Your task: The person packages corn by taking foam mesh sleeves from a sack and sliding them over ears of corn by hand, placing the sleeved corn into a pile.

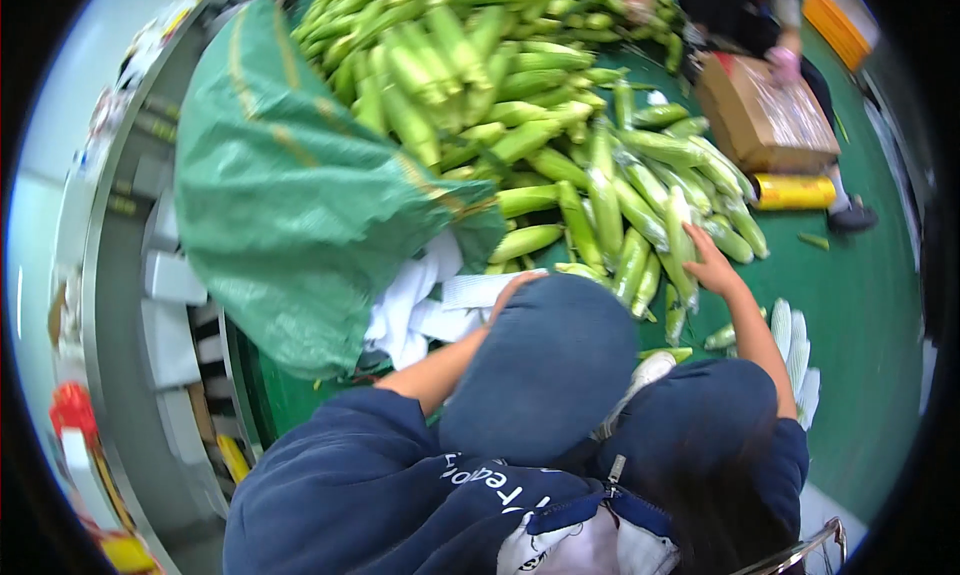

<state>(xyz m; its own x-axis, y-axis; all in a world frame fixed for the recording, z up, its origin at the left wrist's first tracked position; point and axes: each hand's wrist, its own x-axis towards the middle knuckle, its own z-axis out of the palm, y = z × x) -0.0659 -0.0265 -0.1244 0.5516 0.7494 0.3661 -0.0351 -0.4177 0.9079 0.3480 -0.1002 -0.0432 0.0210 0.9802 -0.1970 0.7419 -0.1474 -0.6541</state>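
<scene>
My right hand [712,266] is beside a plastic-wrapped ear of corn [679,233], its fingers apart and their tips at the ear's right side. Other wrapped ears [724,170] lie heaped around it. My left hand [516,290] is largely hidden behind my raised knee [547,357], near a white ribbed piece of material [472,291]; whether it holds anything is hidden. Beyond both hands rises a large pile of green-husked corn [450,57]. A green woven sack [300,192] slumps to the left, over more white cloth-like pieces [409,305].
White knit gloves [791,346] lie on the green floor [847,312] at my right. Another person's hand in a pink glove [784,64] rests on a cardboard box [765,117], with a yellow roll [793,191] in front. Metal shelving [120,275] runs along the left.
</scene>
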